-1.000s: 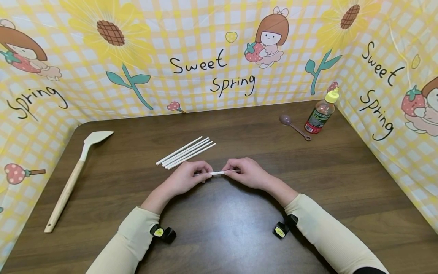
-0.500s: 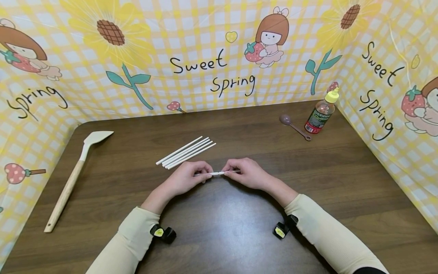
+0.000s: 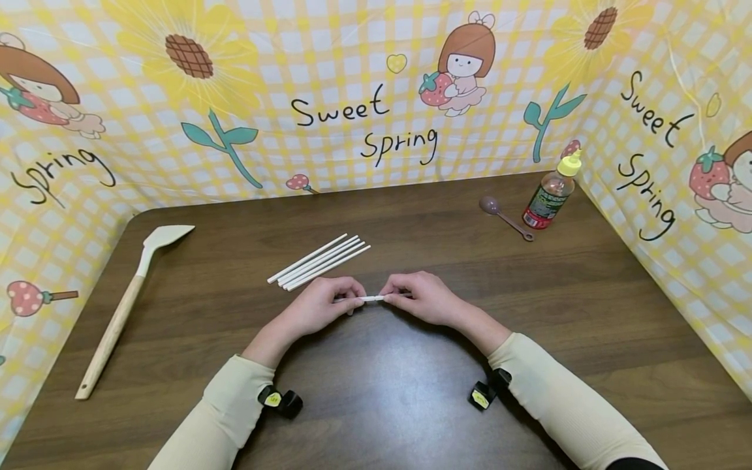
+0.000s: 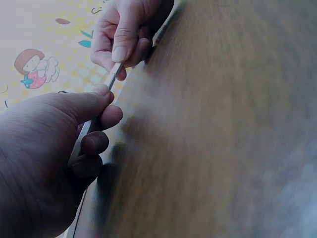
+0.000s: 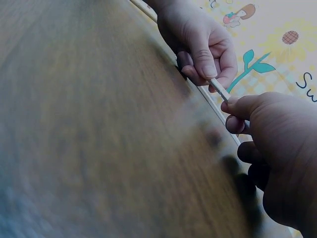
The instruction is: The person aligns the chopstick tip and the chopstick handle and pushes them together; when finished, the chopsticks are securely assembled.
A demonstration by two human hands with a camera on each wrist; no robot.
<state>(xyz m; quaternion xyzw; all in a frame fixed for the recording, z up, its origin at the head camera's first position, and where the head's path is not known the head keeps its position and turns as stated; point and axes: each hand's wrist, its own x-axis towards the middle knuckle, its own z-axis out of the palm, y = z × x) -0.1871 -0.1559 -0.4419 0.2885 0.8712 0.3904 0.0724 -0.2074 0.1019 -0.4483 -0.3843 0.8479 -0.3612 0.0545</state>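
Note:
A thin white stick (image 3: pixel 373 298) runs level between my two hands, low over the table's middle. My left hand (image 3: pixel 323 301) pinches its left part between thumb and fingers, and my right hand (image 3: pixel 427 297) pinches its right part the same way. Only a short piece shows between the fingertips, with a small mark or notch partway along the white stick (image 5: pixel 219 89) in the right wrist view. The fingers hide much of the rest. Just beyond my left hand, several similar white sticks (image 3: pixel 320 262) lie side by side on the table.
A white spatula (image 3: pixel 117 320) with a wooden handle lies at the left of the brown table (image 3: pixel 376 418). At the back right are a small brownish spoon (image 3: pixel 505 219) and an upright bottle (image 3: pixel 549 196) with a yellow cap. A patterned yellow cloth (image 3: pixel 341 59) walls in the table.

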